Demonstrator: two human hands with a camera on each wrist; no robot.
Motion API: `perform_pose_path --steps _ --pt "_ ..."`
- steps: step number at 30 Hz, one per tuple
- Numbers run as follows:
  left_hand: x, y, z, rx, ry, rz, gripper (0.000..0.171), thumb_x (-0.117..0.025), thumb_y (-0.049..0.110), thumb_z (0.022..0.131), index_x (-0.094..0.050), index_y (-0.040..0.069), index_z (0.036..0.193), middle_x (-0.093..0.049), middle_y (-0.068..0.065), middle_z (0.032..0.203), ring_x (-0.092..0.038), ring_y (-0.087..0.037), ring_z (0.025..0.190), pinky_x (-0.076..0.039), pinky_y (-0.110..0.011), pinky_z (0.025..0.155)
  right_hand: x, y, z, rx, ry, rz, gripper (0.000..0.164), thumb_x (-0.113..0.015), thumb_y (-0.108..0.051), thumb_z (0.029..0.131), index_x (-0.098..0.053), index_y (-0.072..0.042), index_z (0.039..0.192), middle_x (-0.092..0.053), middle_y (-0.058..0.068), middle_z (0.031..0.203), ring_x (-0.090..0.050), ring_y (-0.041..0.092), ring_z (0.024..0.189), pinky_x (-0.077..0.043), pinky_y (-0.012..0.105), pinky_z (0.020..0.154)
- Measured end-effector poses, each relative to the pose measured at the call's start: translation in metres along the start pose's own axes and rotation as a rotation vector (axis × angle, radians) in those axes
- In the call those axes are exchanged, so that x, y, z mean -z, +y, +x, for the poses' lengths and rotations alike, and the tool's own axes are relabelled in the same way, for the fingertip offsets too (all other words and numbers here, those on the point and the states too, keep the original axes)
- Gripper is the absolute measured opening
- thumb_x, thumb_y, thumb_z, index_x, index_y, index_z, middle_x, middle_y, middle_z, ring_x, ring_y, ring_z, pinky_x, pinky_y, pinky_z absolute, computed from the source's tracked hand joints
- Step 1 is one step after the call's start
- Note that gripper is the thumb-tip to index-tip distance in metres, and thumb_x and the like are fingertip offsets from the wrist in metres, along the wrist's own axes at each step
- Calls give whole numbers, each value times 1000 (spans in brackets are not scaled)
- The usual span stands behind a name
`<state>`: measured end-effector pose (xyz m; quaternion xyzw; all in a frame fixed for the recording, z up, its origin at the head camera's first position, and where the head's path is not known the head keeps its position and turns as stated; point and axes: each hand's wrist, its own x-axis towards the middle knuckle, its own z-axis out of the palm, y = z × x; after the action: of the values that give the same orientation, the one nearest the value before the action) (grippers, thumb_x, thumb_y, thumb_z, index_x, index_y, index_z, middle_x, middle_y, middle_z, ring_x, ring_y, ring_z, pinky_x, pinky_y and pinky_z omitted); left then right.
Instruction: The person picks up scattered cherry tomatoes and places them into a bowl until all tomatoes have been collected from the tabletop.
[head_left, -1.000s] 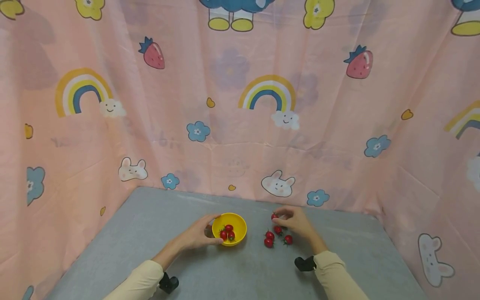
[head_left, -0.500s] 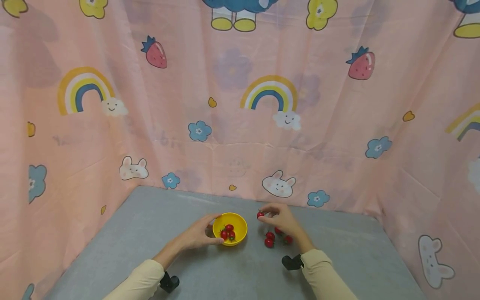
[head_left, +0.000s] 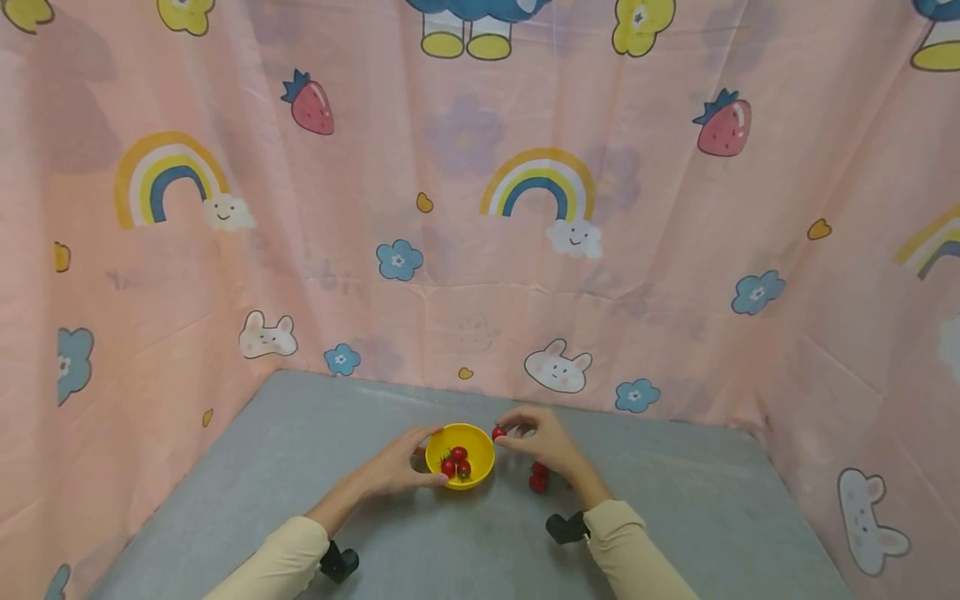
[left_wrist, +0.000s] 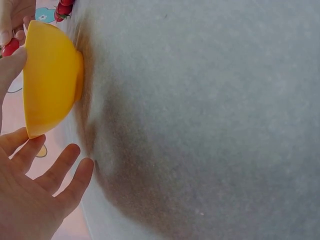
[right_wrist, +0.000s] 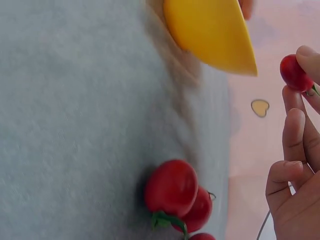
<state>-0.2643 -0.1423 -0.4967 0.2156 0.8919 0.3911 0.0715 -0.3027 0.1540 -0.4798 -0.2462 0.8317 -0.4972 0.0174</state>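
My left hand [head_left: 393, 465] holds a yellow bowl [head_left: 480, 457] at its left side, with the thumb and fingertips at the rim. Several red cherry tomatoes [head_left: 458, 454] lie inside the bowl. Just off the bowl's right rim, my right hand [head_left: 546, 437] pinches a cherry tomato [right_wrist: 294, 73] between thumb and fingers, above the table. In the left wrist view the bowl [left_wrist: 52, 80] is seen from the side, its inside hidden. Loose cherry tomatoes [right_wrist: 171, 187] lie on the table below my right hand, partly covered by it in the head view.
A grey table [head_left: 450, 550] carries everything. Behind it and at both sides hangs a pink curtain [head_left: 450, 317] printed with rainbows, strawberries and flowers. A black wrist mount [head_left: 566, 527] sits at the right cuff, another wrist mount [head_left: 340, 564] at the left.
My right hand has carried the pinched cherry tomato leftward, from above the loose tomatoes to the bowl's right rim. My left hand and the bowl have stayed in place.
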Motion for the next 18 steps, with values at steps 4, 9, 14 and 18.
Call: perform_pose_path --steps 4,9,14,18 --pt "0 -1 0 -4 0 1 84 -83 37 86 -43 7 152 -46 -17 148 -57 -31 115 -51 -51 97 -6 1 0 32 -13 -1 20 -81 -16 89 -76 -9 107 -72 0 102 -61 23 85 -54 39 79" --pt "0 -1 0 -14 -4 -2 84 -83 37 86 -42 6 153 -46 -17 149 -57 -32 115 -51 -51 96 -12 3 -1 80 -46 -11 21 -81 -17 89 -76 -9 108 -72 -1 103 -61 22 85 -55 42 80" --pt "1 -1 0 -18 -5 -2 83 -82 36 86 -42 6 153 -46 -17 149 -57 -32 116 -50 -52 97 -13 1 -2 86 -79 -1 24 -81 -16 89 -75 -6 110 -72 2 101 -61 23 85 -55 40 79" --pt "1 0 -1 -14 -7 -1 84 -82 38 86 -42 6 152 -46 -17 149 -57 -33 116 -50 -53 98 -12 0 -2 107 -92 8 24 -81 -11 89 -73 -2 110 -72 10 101 -62 26 84 -55 39 78"
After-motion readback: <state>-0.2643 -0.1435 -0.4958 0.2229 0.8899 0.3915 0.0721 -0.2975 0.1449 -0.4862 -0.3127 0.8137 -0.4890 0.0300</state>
